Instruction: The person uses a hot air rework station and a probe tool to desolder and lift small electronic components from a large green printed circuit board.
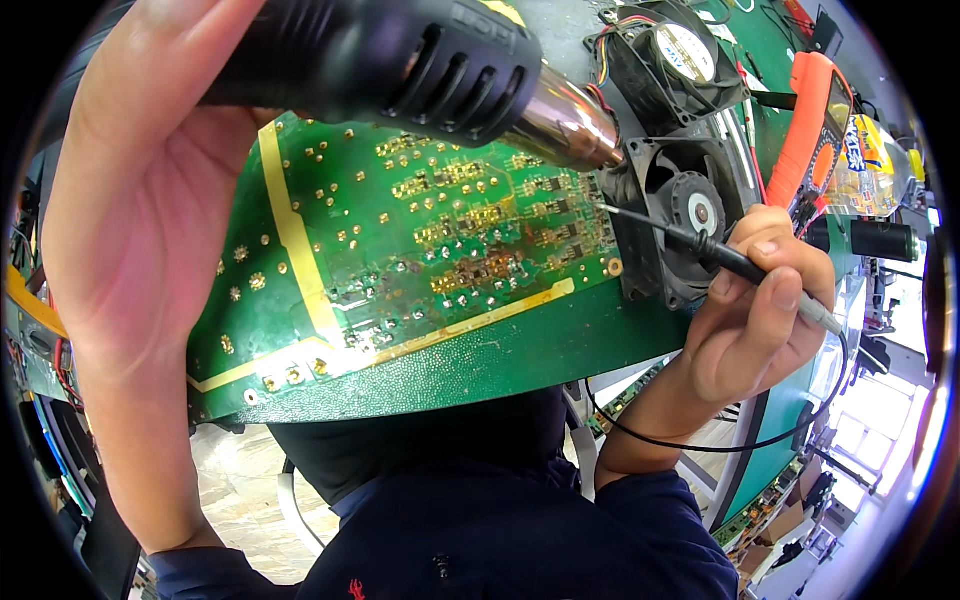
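Note:
My left hand [145, 210] is wrapped round the black body of a hot air gun [400, 65], whose metal nozzle [565, 120] hangs over the right end of a green circuit board [375, 225]. The board carries rows of small chips, solder joints and broad gold-coloured strips. Pinched in the fingers of my right hand [760, 325] is a black test probe [740, 265] with a trailing black lead. Its thin metal tip points left to the board's right edge, close to the small parts there; whether it touches cannot be told.
A black cooling fan [690, 205] stands against the board's right end, with a second fan [670, 60] behind it. An orange multimeter [805, 130] and a clear plastic bottle [868, 180] are at the far right. The green table's front edge [500, 375] curves before my body.

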Available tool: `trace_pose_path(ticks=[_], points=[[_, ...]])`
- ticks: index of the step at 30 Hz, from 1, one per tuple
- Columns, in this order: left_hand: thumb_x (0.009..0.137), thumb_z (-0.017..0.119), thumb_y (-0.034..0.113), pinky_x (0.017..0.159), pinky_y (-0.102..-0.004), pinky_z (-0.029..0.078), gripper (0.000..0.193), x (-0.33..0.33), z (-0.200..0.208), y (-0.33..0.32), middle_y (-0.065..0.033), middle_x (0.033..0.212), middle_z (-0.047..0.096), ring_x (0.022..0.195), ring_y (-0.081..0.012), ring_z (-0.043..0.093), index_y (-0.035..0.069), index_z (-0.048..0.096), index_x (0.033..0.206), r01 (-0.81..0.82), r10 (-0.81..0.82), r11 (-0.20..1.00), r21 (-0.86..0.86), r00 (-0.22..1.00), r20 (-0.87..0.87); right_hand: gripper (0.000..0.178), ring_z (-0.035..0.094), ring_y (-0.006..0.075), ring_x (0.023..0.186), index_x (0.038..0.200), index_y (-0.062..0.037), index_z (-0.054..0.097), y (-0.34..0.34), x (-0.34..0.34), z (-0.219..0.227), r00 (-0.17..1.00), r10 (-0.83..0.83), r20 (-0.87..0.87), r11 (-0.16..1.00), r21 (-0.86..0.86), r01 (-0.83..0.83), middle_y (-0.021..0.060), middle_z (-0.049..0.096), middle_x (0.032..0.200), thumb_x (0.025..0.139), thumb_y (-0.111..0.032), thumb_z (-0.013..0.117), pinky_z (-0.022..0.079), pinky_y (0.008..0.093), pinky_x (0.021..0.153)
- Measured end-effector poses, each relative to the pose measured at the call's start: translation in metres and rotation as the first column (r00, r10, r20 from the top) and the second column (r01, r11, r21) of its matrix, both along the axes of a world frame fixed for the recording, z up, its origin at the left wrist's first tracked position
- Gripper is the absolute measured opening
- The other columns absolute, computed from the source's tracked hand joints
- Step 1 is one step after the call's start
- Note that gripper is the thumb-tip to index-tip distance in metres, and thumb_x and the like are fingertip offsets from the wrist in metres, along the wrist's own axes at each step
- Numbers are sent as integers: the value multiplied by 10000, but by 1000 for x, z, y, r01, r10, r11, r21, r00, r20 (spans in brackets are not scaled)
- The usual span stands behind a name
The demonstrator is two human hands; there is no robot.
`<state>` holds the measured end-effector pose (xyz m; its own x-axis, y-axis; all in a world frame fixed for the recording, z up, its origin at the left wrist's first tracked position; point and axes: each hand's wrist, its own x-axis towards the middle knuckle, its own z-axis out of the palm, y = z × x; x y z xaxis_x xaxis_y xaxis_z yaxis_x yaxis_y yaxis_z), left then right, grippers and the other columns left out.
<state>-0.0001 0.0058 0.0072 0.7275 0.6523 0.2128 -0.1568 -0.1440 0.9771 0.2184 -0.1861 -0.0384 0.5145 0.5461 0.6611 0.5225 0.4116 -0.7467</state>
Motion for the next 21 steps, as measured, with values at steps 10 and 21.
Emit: trace_pose_path(ticks=[10, 21], points=[[938, 314, 332, 962, -292, 333, 498, -1, 0, 0, -137, 1208, 435, 1122, -177, 448, -79, 391, 1209, 3, -4, 1000, 2, 1000, 5, 221, 418, 97, 479, 776, 31, 520, 1, 1, 0, 1000, 6, 3, 1000, 19, -6, 119, 500, 672, 824, -183, 543, 315, 175, 420], [937, 323, 325, 965, -296, 334, 494, -1, 0, 0, -145, 1211, 435, 1123, -182, 449, -83, 390, 1207, -1, 1, 1000, -16, 1000, 15, 195, 417, 102, 478, 785, 40, 518, 1, -1, 1, 998, -26, -49, 1000, 15, 27, 124, 501, 684, 829, -149, 516, 320, 182, 418]])
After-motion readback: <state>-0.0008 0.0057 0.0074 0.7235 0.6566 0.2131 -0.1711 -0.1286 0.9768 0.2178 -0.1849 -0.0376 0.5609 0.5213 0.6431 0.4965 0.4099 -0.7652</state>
